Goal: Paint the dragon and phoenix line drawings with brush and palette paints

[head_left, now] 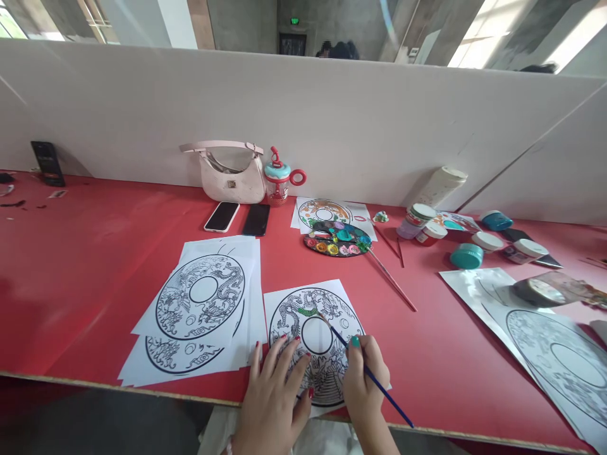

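Note:
My right hand (363, 376) pinches a thin blue paintbrush (379, 387). Its tip touches a green-painted patch near the top of a round dragon line drawing on a white sheet (284, 297) at the table's front edge. My left hand (275, 392) lies flat on the lower left of that sheet, fingers spread, holding nothing. A round paint palette (337, 240) with several colour blobs sits farther back, beyond the sheet.
A stack of more printed drawings (202, 303) lies to the left. Two phones (239, 218), a pink handbag (230, 170) and a small lidded cup (277, 180) stand by the white partition. Paint jars (429, 224), teal lids and spare brushes (391, 278) lie at right.

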`<state>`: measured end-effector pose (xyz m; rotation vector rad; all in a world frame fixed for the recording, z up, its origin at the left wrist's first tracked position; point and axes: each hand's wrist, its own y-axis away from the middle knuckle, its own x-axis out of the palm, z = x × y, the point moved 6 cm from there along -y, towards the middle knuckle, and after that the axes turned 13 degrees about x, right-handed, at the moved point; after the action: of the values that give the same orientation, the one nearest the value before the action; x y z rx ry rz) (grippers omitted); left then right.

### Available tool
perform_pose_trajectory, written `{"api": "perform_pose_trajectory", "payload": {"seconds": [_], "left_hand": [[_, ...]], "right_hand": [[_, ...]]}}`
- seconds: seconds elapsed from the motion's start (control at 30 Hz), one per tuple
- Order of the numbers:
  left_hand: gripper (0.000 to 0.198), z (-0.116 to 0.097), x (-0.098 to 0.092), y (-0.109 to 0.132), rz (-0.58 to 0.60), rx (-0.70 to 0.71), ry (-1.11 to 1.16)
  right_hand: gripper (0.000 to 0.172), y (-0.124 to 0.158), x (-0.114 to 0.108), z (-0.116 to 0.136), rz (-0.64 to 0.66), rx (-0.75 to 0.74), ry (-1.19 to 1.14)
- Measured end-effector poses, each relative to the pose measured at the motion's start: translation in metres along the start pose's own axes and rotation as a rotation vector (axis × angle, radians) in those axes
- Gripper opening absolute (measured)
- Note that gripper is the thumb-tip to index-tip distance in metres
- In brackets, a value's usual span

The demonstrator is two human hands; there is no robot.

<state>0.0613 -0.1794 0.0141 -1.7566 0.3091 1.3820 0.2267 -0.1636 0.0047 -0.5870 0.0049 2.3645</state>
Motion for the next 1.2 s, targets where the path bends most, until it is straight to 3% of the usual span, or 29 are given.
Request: {"api": "perform_pose_trajectory", "payload": {"seconds": [0.43, 0.63, 0.83, 1.03, 1.2], "left_hand": [[0.030, 0.002, -0.001, -0.001, 0.011, -0.014, 0.037], [0.030, 0.001, -0.002, -0.002, 0.009, -0.015, 0.041], [0.030, 0.002, -0.002, -0.002, 0.022, -0.010, 0.035], [0.030, 0.001, -0.001, -0.001, 0.021, -0.009, 0.025], [0.030, 0.001, -0.001, -0.001, 0.019, -0.005, 0.018]], "right_hand": [[0.031, 0.001, -0.002, -0.013, -0.036, 0.100, -0.094], [0.030, 0.000, 0.001, -0.009, 0.008, 0.031, -0.056], [0.031, 0.002, -0.002, -0.010, -0.031, 0.070, -0.090], [0.029, 0.002, 0.001, -0.005, 0.032, 0.030, -0.040], [0.031, 0.002, -0.002, -0.014, -0.026, 0.103, -0.097]]}}
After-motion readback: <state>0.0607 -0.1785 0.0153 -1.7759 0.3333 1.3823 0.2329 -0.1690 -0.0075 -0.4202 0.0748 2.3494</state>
